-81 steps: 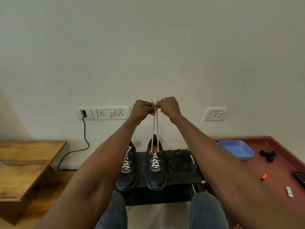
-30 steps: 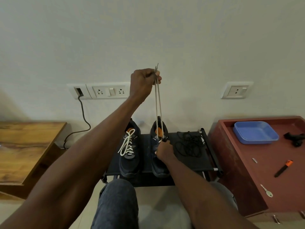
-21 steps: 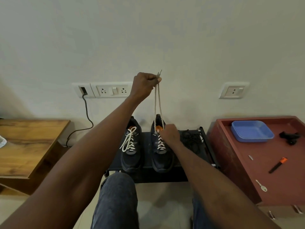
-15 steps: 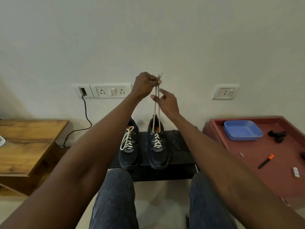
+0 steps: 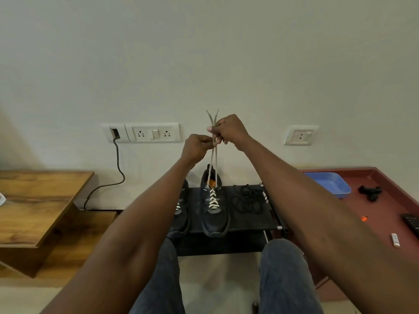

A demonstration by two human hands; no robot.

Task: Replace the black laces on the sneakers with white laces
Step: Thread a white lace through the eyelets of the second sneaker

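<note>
At the centre of the frame, the two free ends of the white lace (image 5: 213, 159) rise taut from the top eyelets of the right-hand sneaker (image 5: 214, 209), whose lower eyelets already carry white crossings. The right hand (image 5: 230, 131) has its fingers curled round both strands near their tips, which stick out above the fist and fork apart. Just below and to the left, the left hand (image 5: 196, 148) pinches the same strands with curled fingers, the two hands almost touching. The left-hand sneaker (image 5: 181, 211) stands beside its mate, half hidden by the left forearm, with white lacing showing on it too. Both shoes sit toe toward the viewer on a black rack (image 5: 249, 223) at lower centre, and a loose tangle of black laces (image 5: 247, 198) lies on the rack just right of the shoes. Past the rack, at the right edge, a dark red table (image 5: 385, 214) holds a blue tray (image 5: 330, 184), a small black object (image 5: 370, 192), a remote (image 5: 411, 222) and a small white item (image 5: 395, 239). At the left edge stands a wooden table (image 5: 36, 205). On the wall behind, a switch panel (image 5: 145, 133) with a black cable (image 5: 113, 175) hanging from it sits left of the hands, and a single socket (image 5: 300, 137) to their right. The person's knees in blue jeans (image 5: 283, 268) fill the bottom.
</note>
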